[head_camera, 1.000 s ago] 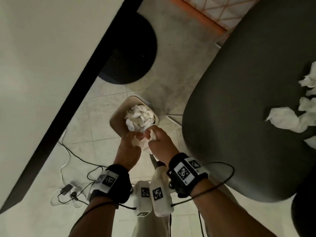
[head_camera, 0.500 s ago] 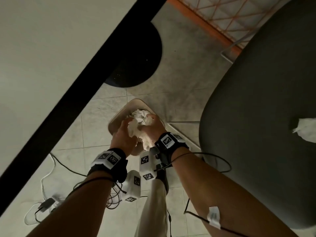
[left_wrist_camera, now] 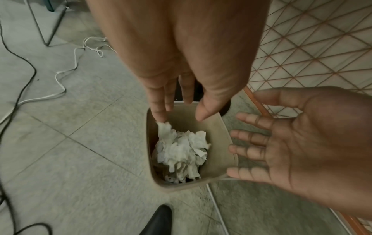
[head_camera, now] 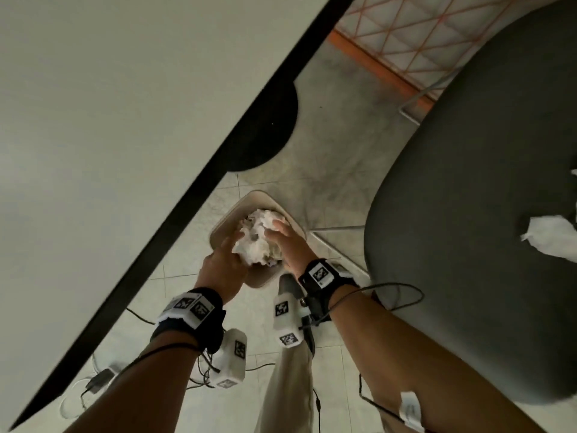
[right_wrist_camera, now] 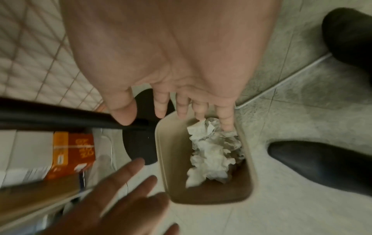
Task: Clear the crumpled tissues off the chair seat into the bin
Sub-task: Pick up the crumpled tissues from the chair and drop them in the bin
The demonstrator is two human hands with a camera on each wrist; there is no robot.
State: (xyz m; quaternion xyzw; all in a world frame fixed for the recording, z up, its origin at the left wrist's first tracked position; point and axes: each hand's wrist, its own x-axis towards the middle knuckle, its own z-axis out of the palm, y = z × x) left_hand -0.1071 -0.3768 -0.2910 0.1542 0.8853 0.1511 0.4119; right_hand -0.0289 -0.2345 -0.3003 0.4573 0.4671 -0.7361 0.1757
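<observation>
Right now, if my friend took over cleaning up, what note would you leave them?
Left hand: open, fingers straight, one fingertip touching the top tissue, no grip on anything.
Right hand: open over the bin, holding nothing.
Bin: on the floor beside the chair, with a heap of crumpled tissues inside.
Done: that batch is in the bin.
Left: at least one crumpled tissue lies on the chair seat, with more white showing at the picture's right edge. Fetch those and drop them in.
</observation>
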